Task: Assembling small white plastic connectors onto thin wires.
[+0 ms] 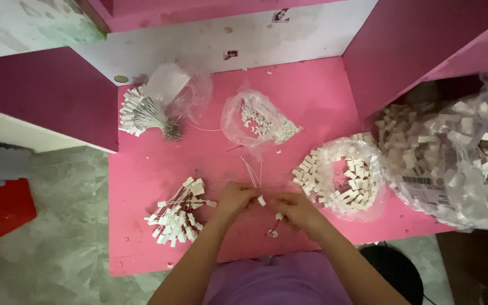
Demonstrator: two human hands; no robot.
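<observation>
Left hand [235, 199] pinching white connector [261, 200], right hand [295, 210] pinching thin wires [253, 172] near desk [142, 181] front edge; best kept aligned, close.

The pink table [159, 164] looks like painted board, matt and scuffed with pale chips. The clear bags [258, 121] are thin glossy plastic film, crinkled, while the small white connectors [177, 217] look like matt hard plastic on fine wires. The grey floor [46, 248] looks like smooth, mottled stone.
</observation>
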